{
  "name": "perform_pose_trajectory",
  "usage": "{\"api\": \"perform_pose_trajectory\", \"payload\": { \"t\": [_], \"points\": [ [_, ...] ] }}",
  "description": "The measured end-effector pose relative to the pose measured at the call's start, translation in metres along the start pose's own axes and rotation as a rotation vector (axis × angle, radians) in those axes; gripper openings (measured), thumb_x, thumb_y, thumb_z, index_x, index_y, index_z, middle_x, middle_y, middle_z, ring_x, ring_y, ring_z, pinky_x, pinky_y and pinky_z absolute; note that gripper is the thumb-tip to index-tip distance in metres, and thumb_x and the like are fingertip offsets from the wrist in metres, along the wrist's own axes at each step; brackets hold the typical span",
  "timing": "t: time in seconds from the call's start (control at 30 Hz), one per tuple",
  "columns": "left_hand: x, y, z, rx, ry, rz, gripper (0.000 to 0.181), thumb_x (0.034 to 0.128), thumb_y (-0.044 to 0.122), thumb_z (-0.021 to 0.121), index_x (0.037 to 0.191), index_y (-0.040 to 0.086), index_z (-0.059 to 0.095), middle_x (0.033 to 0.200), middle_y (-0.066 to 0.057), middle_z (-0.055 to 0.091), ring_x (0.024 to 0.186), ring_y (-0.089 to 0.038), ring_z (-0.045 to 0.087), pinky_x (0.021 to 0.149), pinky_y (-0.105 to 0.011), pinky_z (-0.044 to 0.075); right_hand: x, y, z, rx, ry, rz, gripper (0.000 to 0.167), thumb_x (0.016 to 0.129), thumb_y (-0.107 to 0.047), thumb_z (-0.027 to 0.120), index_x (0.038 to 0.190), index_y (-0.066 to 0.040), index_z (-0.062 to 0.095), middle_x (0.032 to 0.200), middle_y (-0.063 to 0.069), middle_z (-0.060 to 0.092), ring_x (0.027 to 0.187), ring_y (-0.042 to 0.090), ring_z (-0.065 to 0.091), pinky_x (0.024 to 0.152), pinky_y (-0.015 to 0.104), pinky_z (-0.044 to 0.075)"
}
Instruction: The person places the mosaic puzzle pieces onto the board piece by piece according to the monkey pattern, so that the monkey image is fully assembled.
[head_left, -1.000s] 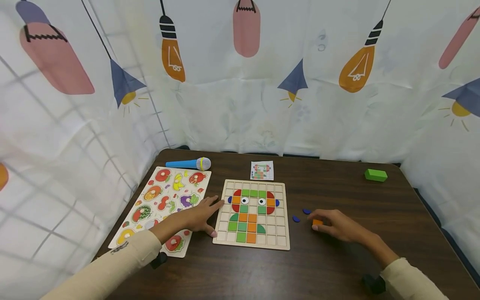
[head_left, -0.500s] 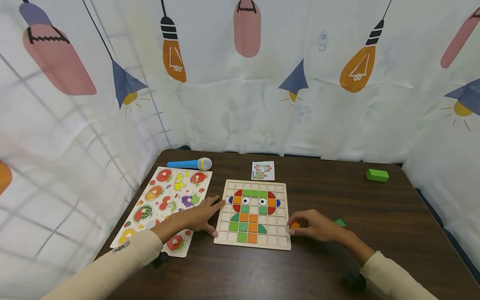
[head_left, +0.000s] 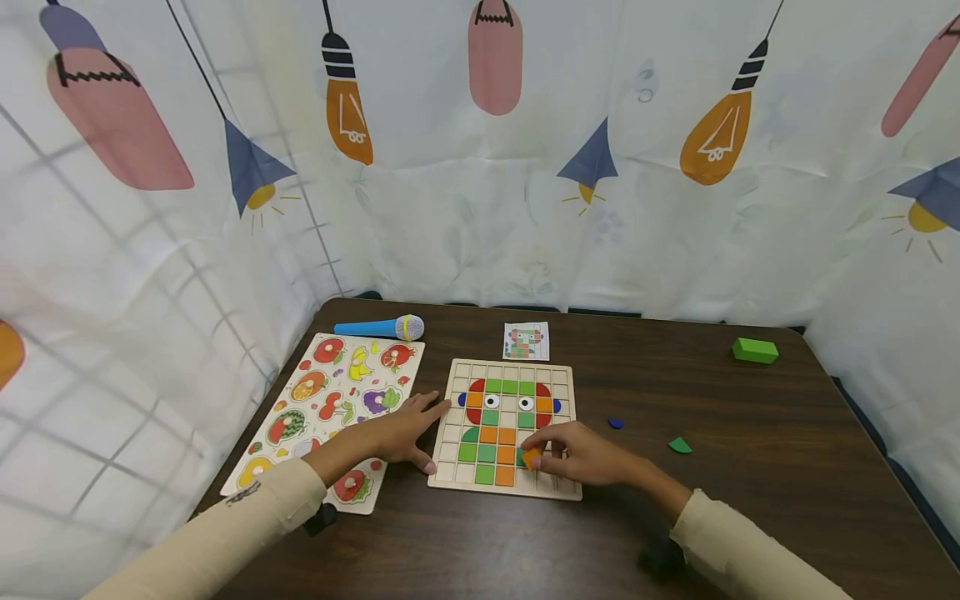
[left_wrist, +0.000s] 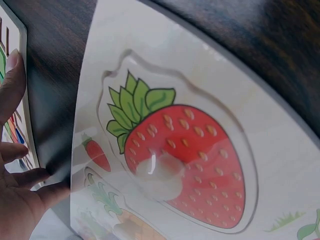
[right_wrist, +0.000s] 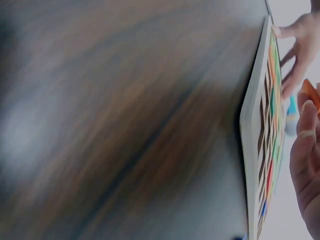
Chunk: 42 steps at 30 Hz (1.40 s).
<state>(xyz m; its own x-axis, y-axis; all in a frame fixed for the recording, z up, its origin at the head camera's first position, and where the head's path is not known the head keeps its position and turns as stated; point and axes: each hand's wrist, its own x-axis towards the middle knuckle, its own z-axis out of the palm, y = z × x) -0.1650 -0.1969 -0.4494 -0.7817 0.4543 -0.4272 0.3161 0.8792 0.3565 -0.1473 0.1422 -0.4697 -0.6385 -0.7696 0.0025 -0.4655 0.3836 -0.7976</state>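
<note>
Between thumb and fingers, my right hand (head_left: 585, 454) pinches an orange square tile (head_left: 531, 458) over the lower right part of the pale wooden grid board (head_left: 555, 486). In the right wrist view the tile (right_wrist: 311, 94) sits above the board's surface. Colored tiles on the grid form a figure with two eyes, red rounded sides, and green and orange squares. My left hand (head_left: 397, 429) lies spread at the board's left edge, thumb and fingertips touching it. The right fingers partly cover a dark green quarter-round tile.
A small picture card (head_left: 526, 342) lies behind the board. Left of it are a fruit knob puzzle (head_left: 341, 379) and a blue toy microphone (head_left: 378, 327). To the right lie a blue piece (head_left: 616, 423), a green piece (head_left: 680, 446) and a green block (head_left: 754, 350).
My right hand has carried the orange tile leftward from the table onto the board's area, uncovering the green piece. My left hand keeps its place at the edge.
</note>
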Motion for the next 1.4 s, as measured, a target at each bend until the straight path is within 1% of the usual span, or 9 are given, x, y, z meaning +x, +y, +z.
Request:
{"api": "perform_pose_trajectory", "payload": {
  "t": [0.1, 0.27, 0.43, 0.53, 0.63, 0.8, 1.07, 1.27, 1.4],
  "points": [
    [0.000, 0.000, 0.000, 0.000, 0.000, 0.001, 0.103, 0.0792, 0.044, 0.083, 0.160, 0.018, 0.025, 0.167, -0.018, 0.016, 0.154, -0.044, 0.012, 0.116, -0.063, 0.030, 0.012, -0.004, 0.009, 0.006, 0.003, 0.009, 0.030, 0.097, -0.029, 0.068, 0.122, -0.011, 0.070, 0.097, -0.005, 0.071, 0.067, 0.001, 0.053, 0.058, 0.018, 0.047],
    [0.000, -0.001, 0.000, 0.001, 0.001, 0.004, 0.103, 0.0793, 0.044, 0.083, 0.160, 0.018, 0.025, 0.167, -0.018, 0.016, 0.154, -0.043, 0.013, 0.117, -0.062, 0.030, 0.030, -0.013, 0.026, -0.032, 0.064, 0.051, 0.026, 0.091, -0.026, 0.076, 0.114, -0.013, 0.072, 0.087, -0.010, 0.065, 0.060, 0.001, 0.050, 0.057, 0.018, 0.045],
    [0.001, -0.001, -0.001, 0.002, 0.003, 0.004, 0.102, 0.0794, 0.045, 0.082, 0.160, 0.018, 0.026, 0.167, -0.018, 0.016, 0.153, -0.043, 0.014, 0.117, -0.062, 0.029, 0.046, -0.022, 0.040, -0.040, 0.102, 0.089, 0.026, 0.088, -0.023, 0.079, 0.110, -0.011, 0.072, 0.082, -0.009, 0.064, 0.065, 0.003, 0.053, 0.061, 0.019, 0.047],
    [0.001, -0.001, 0.000, -0.006, 0.001, 0.005, 0.102, 0.0797, 0.045, 0.082, 0.160, 0.018, 0.026, 0.167, -0.018, 0.016, 0.154, -0.044, 0.013, 0.117, -0.063, 0.029, 0.053, -0.026, 0.047, -0.042, 0.095, 0.100, 0.025, 0.089, -0.019, 0.078, 0.110, -0.008, 0.073, 0.083, -0.008, 0.066, 0.071, 0.002, 0.055, 0.067, 0.019, 0.048],
    [0.001, -0.001, 0.000, -0.012, -0.003, 0.007, 0.102, 0.0798, 0.045, 0.082, 0.160, 0.018, 0.025, 0.167, -0.018, 0.015, 0.154, -0.044, 0.012, 0.117, -0.063, 0.029, 0.058, -0.029, 0.053, -0.049, 0.078, 0.112, 0.024, 0.088, -0.016, 0.078, 0.111, -0.009, 0.074, 0.082, -0.008, 0.067, 0.072, 0.001, 0.055, 0.068, 0.018, 0.047],
    [0.000, -0.003, 0.001, -0.006, -0.002, 0.012, 0.102, 0.0800, 0.045, 0.082, 0.160, 0.017, 0.025, 0.167, -0.019, 0.016, 0.153, -0.044, 0.013, 0.117, -0.063, 0.029, 0.066, -0.034, 0.060, -0.089, 0.065, 0.112, 0.022, 0.087, -0.021, 0.080, 0.107, -0.012, 0.075, 0.077, -0.013, 0.065, 0.070, -0.002, 0.054, 0.068, 0.017, 0.046],
    [-0.001, -0.004, 0.001, -0.014, 0.003, 0.019, 0.102, 0.0802, 0.044, 0.082, 0.160, 0.016, 0.025, 0.167, -0.019, 0.015, 0.153, -0.045, 0.013, 0.117, -0.062, 0.029, 0.072, -0.042, 0.068, -0.248, 0.111, 0.127, 0.023, 0.082, -0.031, 0.085, 0.098, -0.017, 0.076, 0.072, -0.018, 0.060, 0.072, -0.002, 0.053, 0.070, 0.018, 0.045],
    [-0.001, -0.003, 0.001, -0.019, 0.005, 0.016, 0.102, 0.0807, 0.044, 0.082, 0.160, 0.016, 0.025, 0.167, -0.019, 0.016, 0.154, -0.044, 0.012, 0.117, -0.062, 0.029, 0.073, -0.044, 0.069, -0.291, 0.111, 0.168, 0.021, 0.082, -0.032, 0.085, 0.096, -0.019, 0.076, 0.071, -0.020, 0.058, 0.072, -0.002, 0.052, 0.068, 0.018, 0.044],
    [-0.001, -0.003, 0.001, -0.022, 0.006, 0.016, 0.101, 0.0807, 0.043, 0.082, 0.160, 0.016, 0.025, 0.167, -0.019, 0.016, 0.154, -0.044, 0.012, 0.117, -0.062, 0.030, 0.074, -0.044, 0.068, -0.303, 0.111, 0.168, 0.019, 0.082, -0.031, 0.084, 0.095, -0.019, 0.076, 0.071, -0.020, 0.059, 0.072, -0.003, 0.053, 0.068, 0.018, 0.044]
  ]
}}
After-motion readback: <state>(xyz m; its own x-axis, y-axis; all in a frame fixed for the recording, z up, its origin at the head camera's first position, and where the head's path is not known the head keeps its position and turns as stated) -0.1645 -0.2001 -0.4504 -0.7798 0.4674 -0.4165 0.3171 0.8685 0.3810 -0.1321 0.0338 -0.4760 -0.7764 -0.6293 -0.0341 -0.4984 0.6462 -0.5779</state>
